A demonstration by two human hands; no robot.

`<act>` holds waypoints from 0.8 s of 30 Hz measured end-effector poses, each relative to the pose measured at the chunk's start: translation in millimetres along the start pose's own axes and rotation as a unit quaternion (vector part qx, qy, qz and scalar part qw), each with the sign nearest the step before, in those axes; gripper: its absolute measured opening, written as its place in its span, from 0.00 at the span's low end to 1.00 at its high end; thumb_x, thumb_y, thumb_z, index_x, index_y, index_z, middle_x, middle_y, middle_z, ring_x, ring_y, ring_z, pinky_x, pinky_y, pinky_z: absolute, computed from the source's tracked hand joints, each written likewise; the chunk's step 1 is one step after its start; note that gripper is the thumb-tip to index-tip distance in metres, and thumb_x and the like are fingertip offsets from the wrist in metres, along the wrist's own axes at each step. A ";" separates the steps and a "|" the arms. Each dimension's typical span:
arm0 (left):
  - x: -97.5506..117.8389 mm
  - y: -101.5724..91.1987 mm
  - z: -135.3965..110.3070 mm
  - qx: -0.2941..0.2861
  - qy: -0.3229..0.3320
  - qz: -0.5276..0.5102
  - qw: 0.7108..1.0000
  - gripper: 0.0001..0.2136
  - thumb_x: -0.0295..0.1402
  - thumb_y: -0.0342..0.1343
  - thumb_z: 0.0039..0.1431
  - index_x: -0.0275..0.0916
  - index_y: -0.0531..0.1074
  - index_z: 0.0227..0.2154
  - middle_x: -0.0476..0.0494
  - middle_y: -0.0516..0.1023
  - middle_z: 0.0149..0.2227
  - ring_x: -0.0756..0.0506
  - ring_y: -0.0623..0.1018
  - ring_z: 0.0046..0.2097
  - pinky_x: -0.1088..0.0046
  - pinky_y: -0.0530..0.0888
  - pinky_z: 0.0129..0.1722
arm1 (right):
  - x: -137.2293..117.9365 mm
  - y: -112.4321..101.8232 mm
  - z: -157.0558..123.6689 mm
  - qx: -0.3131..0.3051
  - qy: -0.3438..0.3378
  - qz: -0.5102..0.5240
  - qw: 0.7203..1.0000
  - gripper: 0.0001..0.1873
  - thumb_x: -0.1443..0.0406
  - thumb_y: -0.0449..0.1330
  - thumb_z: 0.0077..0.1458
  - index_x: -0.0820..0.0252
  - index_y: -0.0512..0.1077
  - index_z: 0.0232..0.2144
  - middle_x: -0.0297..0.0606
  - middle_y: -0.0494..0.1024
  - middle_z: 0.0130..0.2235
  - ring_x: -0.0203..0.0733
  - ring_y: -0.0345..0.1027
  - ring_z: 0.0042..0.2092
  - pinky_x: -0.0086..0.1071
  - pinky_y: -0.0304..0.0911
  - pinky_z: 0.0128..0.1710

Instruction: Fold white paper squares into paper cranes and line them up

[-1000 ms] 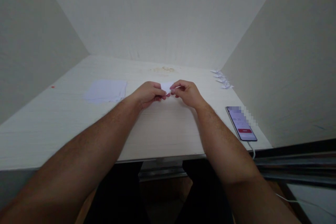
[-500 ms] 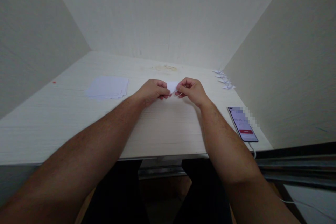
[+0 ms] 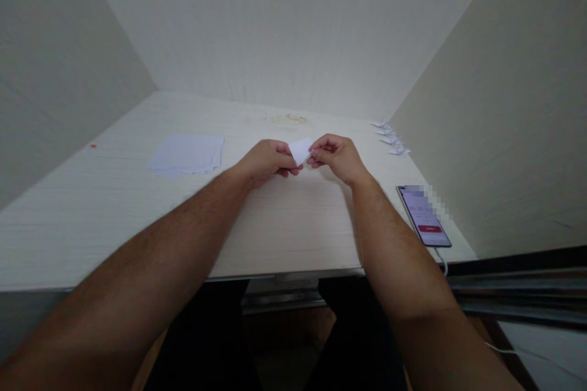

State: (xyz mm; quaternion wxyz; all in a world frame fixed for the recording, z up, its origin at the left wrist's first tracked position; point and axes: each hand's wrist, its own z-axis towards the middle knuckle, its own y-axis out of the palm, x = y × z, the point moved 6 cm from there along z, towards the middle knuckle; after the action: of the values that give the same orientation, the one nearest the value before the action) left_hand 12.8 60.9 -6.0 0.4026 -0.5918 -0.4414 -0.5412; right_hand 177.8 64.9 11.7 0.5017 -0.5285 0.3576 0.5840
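Note:
A small white piece of folded paper is held between both hands above the middle of the table. My left hand pinches its left side, thumb on top and fingers underneath. At the paper's right edge, my right hand grips it between thumb and fingertips. The paper sits tilted, one corner pointing down. Its underside and exact folds are hidden by the fingers.
To the left lies a stack of white paper sheets. Several folded paper cranes stand in a row by the right wall. A phone with a white cable rests near the right front edge of the white table.
The paper has turned between my fingers, from lying fairly level to tilted with a corner down. Both hands have shifted only slightly and keep hold of it.

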 end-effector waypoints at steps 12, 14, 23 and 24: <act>-3.9 -3.1 1.1 0.004 -0.014 0.028 1.000 0.08 0.21 0.65 0.38 0.36 0.72 0.19 0.39 0.79 0.22 0.48 0.74 0.22 0.73 0.67 0.24 | 1.4 -0.1 0.8 -0.006 -0.010 -0.002 1.000 0.11 0.62 0.71 0.44 0.59 0.74 0.27 0.33 0.79 0.24 0.36 0.76 0.29 0.31 0.73 0.31; -3.9 -3.0 1.4 0.001 -0.010 0.032 0.999 0.07 0.21 0.65 0.38 0.36 0.73 0.19 0.39 0.79 0.23 0.48 0.74 0.22 0.73 0.67 0.24 | 1.2 0.3 0.7 -0.006 -0.006 -0.009 1.000 0.10 0.62 0.71 0.44 0.59 0.74 0.27 0.33 0.79 0.24 0.36 0.75 0.28 0.31 0.73 0.31; -3.7 -1.8 3.8 -0.007 0.049 0.057 0.997 0.09 0.22 0.65 0.38 0.36 0.75 0.25 0.44 0.78 0.22 0.49 0.74 0.22 0.74 0.66 0.23 | 2.0 2.3 1.5 -0.008 -0.004 -0.022 1.000 0.10 0.64 0.70 0.45 0.61 0.73 0.28 0.34 0.78 0.24 0.37 0.74 0.27 0.31 0.71 0.29; -2.7 -1.8 3.6 -0.005 0.054 0.068 0.996 0.09 0.22 0.65 0.38 0.36 0.75 0.26 0.44 0.78 0.22 0.49 0.74 0.22 0.74 0.66 0.23 | 1.6 2.4 1.4 -0.008 -0.005 -0.020 1.000 0.10 0.64 0.70 0.45 0.61 0.73 0.28 0.34 0.78 0.24 0.36 0.74 0.27 0.31 0.71 0.29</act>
State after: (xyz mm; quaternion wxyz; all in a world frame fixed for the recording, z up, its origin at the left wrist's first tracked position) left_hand 12.1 64.6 -9.1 0.4586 -0.5921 -0.3753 -0.5461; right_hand 175.3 66.0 10.1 0.5110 -0.5368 0.3390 0.5794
